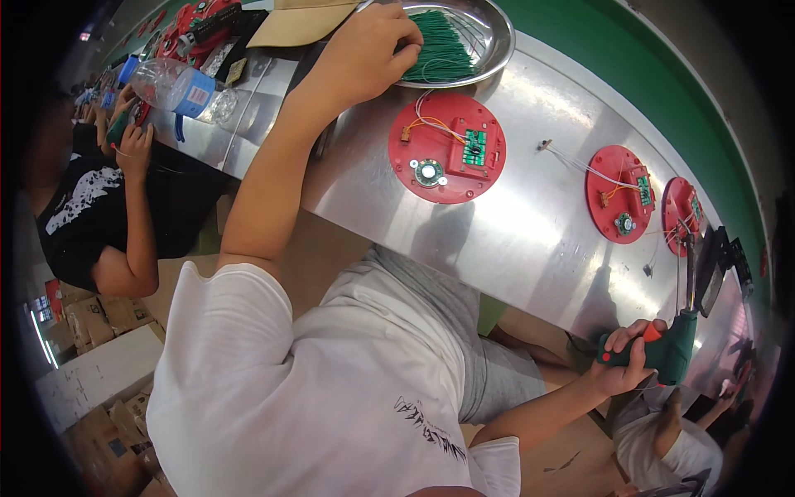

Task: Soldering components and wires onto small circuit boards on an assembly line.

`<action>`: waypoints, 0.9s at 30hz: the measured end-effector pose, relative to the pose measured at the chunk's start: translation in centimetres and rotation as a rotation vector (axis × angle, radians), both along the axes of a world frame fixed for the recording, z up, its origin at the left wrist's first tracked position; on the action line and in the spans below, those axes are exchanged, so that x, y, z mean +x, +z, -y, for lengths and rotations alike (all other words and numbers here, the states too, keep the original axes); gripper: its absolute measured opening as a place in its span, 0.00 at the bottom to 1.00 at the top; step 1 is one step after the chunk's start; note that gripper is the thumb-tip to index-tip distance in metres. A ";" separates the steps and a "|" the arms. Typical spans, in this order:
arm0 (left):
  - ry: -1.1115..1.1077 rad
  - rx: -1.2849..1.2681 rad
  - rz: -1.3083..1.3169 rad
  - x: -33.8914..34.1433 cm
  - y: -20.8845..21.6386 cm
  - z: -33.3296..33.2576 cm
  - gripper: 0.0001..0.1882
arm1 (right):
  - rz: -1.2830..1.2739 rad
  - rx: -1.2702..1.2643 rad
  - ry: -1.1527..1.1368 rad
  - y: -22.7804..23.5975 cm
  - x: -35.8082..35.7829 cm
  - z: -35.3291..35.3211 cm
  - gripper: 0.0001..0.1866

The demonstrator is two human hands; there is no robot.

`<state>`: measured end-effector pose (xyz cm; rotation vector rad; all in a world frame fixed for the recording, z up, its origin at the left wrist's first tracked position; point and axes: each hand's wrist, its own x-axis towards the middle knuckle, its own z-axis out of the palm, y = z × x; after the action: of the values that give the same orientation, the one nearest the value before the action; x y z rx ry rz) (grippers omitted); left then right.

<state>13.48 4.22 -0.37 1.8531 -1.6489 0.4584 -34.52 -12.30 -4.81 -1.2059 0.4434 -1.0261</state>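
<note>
My left hand [368,54] reaches over an oval metal tray [497,35] at the top. Its thumb and fingers curl toward each other at the edge of a bundle of thin green wires [439,50]; whether a wire is between them is hard to see. At the lower right my right hand [627,358] grips a green soldering gun [669,352] with an orange trigger, its long thin tip pointing up over the bench. Between the hands lies a round red plastic housing [447,178] with a green circuit board and wires. Two similar red housings [617,161] [681,207] lie farther right.
The metal bench [530,224] runs in front of me. A tan cap [302,22], a clear bottle [178,87] and more red parts [195,25] stand at the upper left. A co-worker [99,207] sits left; another person [671,439] is at lower right. Cartons [91,323] are behind.
</note>
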 end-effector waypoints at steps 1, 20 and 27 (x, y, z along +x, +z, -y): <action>0.130 0.138 -0.073 -0.5 0.6 0.0 0.06 | -0.004 -0.011 0.002 0.0 0.0 0.0 0.20; 0.073 0.165 -0.002 -11.8 0.1 -1.1 0.07 | -0.079 -0.113 -0.080 1.0 0.5 -0.8 0.19; -0.062 -0.071 -0.176 -16.1 -1.6 0.0 0.08 | -0.136 -0.164 -0.111 0.5 3.0 -3.3 0.24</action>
<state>-2.63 4.27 -1.97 1.7331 -1.5471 0.3136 -31.55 -8.97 -4.34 -1.4157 0.5455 -1.0960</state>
